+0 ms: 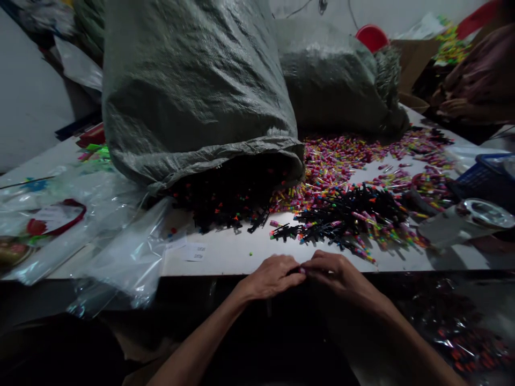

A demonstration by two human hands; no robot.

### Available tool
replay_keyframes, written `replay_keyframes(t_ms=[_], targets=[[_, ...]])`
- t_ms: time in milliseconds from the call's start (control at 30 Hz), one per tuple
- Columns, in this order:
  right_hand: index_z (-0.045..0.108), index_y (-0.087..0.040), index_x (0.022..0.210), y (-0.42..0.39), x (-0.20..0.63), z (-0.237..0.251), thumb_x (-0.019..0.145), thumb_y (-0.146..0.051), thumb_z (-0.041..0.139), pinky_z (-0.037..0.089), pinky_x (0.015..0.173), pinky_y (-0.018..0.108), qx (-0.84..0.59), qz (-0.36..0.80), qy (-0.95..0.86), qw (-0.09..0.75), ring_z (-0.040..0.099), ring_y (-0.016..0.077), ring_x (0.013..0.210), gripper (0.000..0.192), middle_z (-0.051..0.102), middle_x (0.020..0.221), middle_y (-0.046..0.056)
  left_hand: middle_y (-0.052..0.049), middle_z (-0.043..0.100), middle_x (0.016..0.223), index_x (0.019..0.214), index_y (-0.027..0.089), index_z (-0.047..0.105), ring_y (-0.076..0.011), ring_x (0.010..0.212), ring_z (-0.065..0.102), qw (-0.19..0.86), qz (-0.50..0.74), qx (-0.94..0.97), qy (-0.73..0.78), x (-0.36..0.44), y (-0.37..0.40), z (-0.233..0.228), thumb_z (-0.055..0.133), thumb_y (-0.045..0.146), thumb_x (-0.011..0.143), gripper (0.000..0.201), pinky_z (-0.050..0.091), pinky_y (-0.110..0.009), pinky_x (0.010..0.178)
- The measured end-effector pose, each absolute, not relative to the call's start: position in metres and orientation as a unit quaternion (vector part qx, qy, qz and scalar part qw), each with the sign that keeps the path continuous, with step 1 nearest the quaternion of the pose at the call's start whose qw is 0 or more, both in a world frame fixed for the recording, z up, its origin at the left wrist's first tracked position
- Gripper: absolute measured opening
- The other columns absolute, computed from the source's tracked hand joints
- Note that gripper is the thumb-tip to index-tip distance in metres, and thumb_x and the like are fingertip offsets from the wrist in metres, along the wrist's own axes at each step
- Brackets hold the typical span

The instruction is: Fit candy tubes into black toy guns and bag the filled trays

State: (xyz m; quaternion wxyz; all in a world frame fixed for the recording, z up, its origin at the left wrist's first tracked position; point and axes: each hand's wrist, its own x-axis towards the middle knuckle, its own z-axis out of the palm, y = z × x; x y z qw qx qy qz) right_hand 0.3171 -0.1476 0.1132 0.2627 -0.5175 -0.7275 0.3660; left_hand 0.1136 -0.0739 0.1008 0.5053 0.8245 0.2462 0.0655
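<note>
My left hand (276, 276) and my right hand (336, 271) meet at the table's front edge, fingertips almost touching. Both are closed in a pinch on a small pinkish piece (302, 271), mostly hidden by the fingers; its kind cannot be made out. Just beyond them lies a pile of small black toy guns (354, 206) with coloured tips. Little pink and yellow tubes (366, 220) are mixed into that pile, and a larger heap of colourful tubes (330, 161) spreads behind it. A tiny green bead (251, 253) rests on the white table (225, 257) near my left hand.
A big grey-green woven sack (197, 86) lies with its mouth toward me, black pieces spilling out. Another sack (333, 80) is behind. Clear plastic bags (124, 246) hang over the left edge. A tape roll (466, 220) and blue basket (491, 177) stand right. A person (478, 80) sits far right.
</note>
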Motion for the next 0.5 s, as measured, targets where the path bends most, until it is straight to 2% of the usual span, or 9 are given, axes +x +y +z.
replay_keyframes(t_ms=[67, 133, 200, 267, 333, 433, 500], targets=[[0.069, -0.020, 0.098, -0.141, 0.341, 0.108, 0.090, -0.035, 0.049, 0.044, 0.069, 0.026, -0.549, 0.325, -0.700, 0.321, 0.059, 0.0171, 0.080, 0.026, 0.064, 0.087, 0.005, -0.006, 0.057, 0.108, 0.119, 0.023, 0.055, -0.0211, 0.101, 0.050, 0.396, 0.138, 0.858, 0.298, 0.113, -0.053, 0.107, 0.043, 0.044, 0.088, 0.039, 0.037, -0.033, 0.092], [0.069, -0.020, 0.098, -0.133, 0.367, 0.107, 0.089, -0.039, 0.049, 0.045, 0.075, 0.030, -0.616, 0.207, -0.670, 0.359, 0.059, 0.0200, 0.086, 0.029, 0.065, 0.092, 0.006, -0.008, 0.055, 0.111, 0.118, 0.023, 0.055, -0.0222, 0.105, 0.049, 0.284, 0.185, 0.851, 0.401, 0.109, -0.029, 0.107, 0.037, 0.037, 0.091, 0.035, 0.036, -0.035, 0.093], [0.068, -0.020, 0.102, -0.122, 0.385, 0.106, 0.088, -0.042, 0.049, 0.042, 0.083, 0.037, -0.695, 0.024, -0.625, 0.354, 0.055, 0.0249, 0.096, 0.032, 0.063, 0.101, 0.009, -0.010, 0.055, 0.108, 0.110, 0.020, 0.058, -0.0253, 0.104, 0.049, 0.166, 0.160, 0.835, 0.499, 0.106, -0.007, 0.100, 0.041, 0.030, 0.089, 0.029, 0.037, -0.038, 0.091], [0.066, -0.019, 0.108, -0.108, 0.383, 0.102, 0.087, -0.039, 0.050, 0.039, 0.085, 0.039, -0.735, -0.114, -0.598, 0.299, 0.050, 0.0279, 0.103, 0.033, 0.059, 0.110, 0.011, -0.012, 0.055, 0.109, 0.109, 0.018, 0.057, -0.0284, 0.104, 0.049, 0.090, 0.104, 0.827, 0.545, 0.106, 0.007, 0.088, 0.051, 0.025, 0.082, 0.028, 0.037, -0.040, 0.088], [0.065, -0.020, 0.107, -0.091, 0.361, 0.095, 0.087, -0.030, 0.050, 0.040, 0.077, 0.033, -0.730, -0.114, -0.642, 0.207, 0.053, 0.0244, 0.097, 0.027, 0.059, 0.111, 0.010, -0.013, 0.056, 0.110, 0.113, 0.018, 0.054, -0.0285, 0.104, 0.049, 0.067, 0.076, 0.825, 0.555, 0.108, 0.012, 0.075, 0.053, 0.018, 0.077, 0.036, 0.037, -0.039, 0.088], [0.066, -0.020, 0.091, -0.065, 0.317, 0.077, 0.085, -0.015, 0.046, 0.036, 0.063, 0.026, -0.680, 0.006, -0.732, 0.050, 0.057, 0.0171, 0.081, 0.021, 0.061, 0.102, 0.008, -0.013, 0.059, 0.106, 0.117, 0.017, 0.053, -0.0271, 0.100, 0.053, 0.060, 0.083, 0.820, 0.563, 0.110, 0.009, 0.066, 0.047, 0.012, 0.077, 0.041, 0.039, -0.036, 0.085], [0.064, -0.017, 0.089, -0.051, 0.301, 0.068, 0.083, -0.014, 0.046, 0.034, 0.064, 0.026, -0.668, 0.038, -0.743, 0.004, 0.057, 0.0170, 0.083, 0.019, 0.061, 0.103, 0.009, -0.013, 0.061, 0.105, 0.117, 0.017, 0.054, -0.0271, 0.099, 0.054, 0.072, 0.121, 0.806, 0.575, 0.106, 0.004, 0.066, 0.047, 0.013, 0.077, 0.041, 0.040, -0.036, 0.082]])
